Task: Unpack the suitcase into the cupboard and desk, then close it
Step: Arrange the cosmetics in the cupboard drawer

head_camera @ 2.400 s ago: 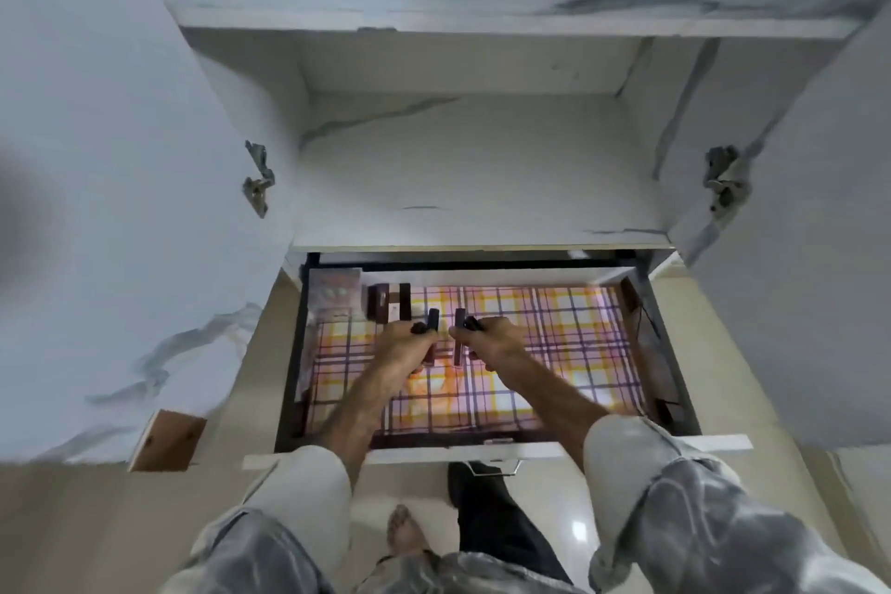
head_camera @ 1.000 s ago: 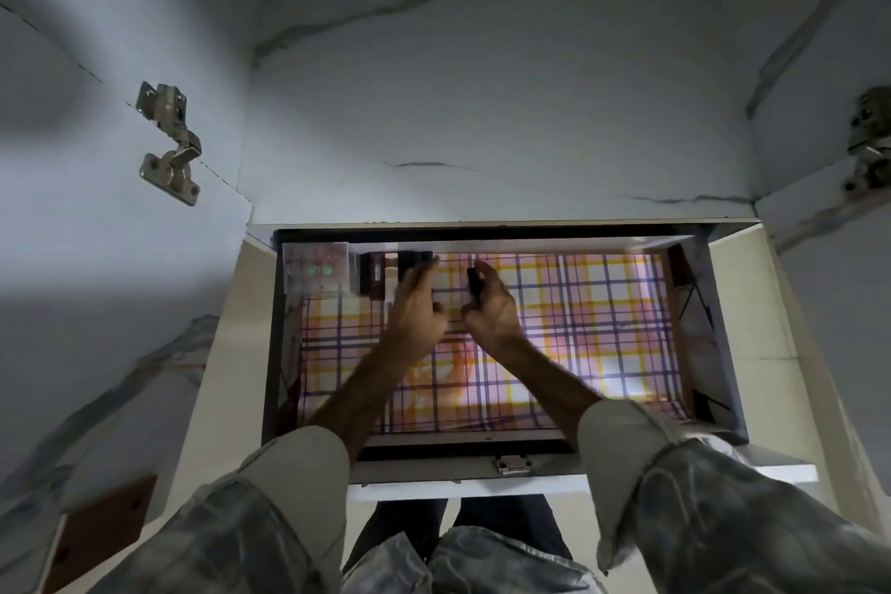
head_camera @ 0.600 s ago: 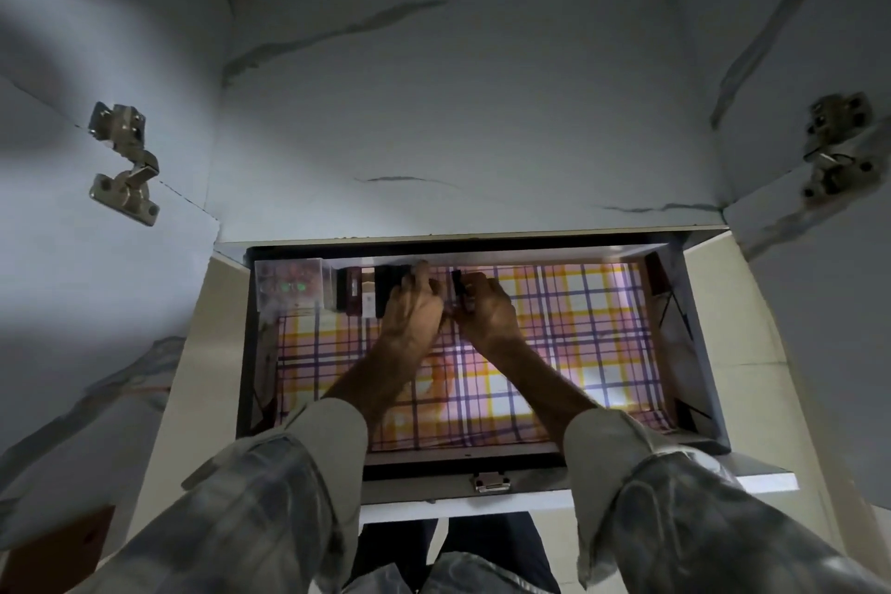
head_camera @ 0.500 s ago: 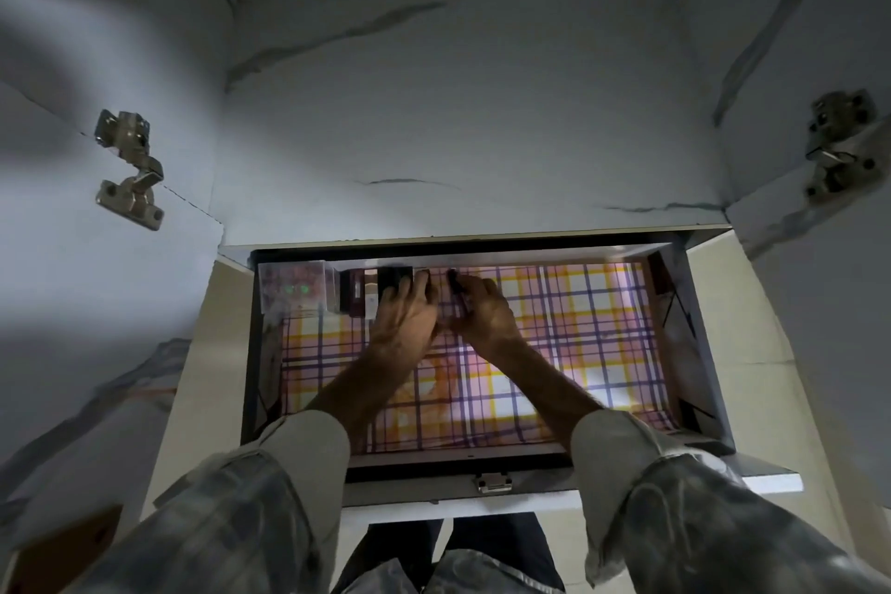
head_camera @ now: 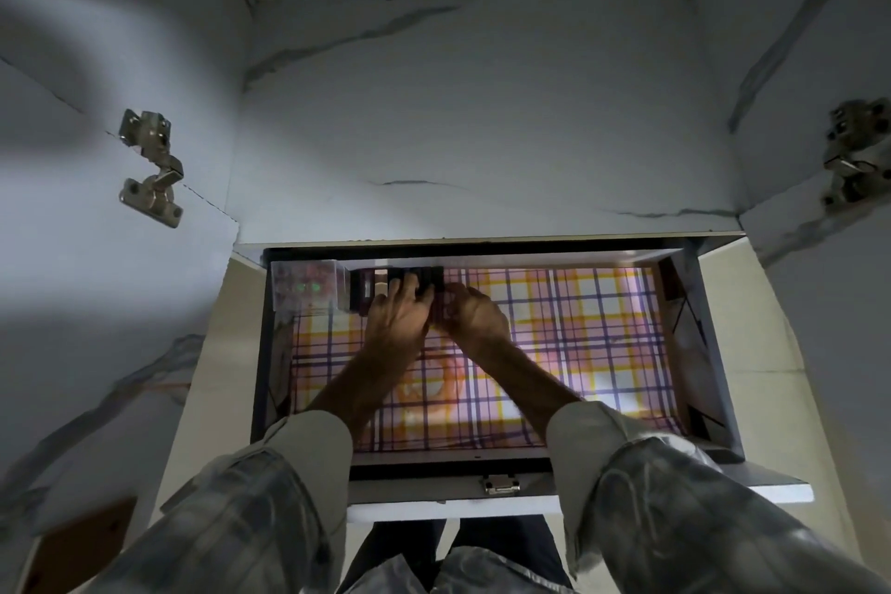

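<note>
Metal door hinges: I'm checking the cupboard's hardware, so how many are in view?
2: one silver metal hinge on the left cupboard door, another silver metal hinge at the right edge, partly cropped. Others may lie outside the frame.

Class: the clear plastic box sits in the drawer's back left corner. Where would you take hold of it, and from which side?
Probably across the near and right faces of the clear plastic box, fingers coming from above. It sits tight in the back left corner of the open plaid-lined drawer, so the other two faces seem blocked, and small dark items crowd its right.
</note>
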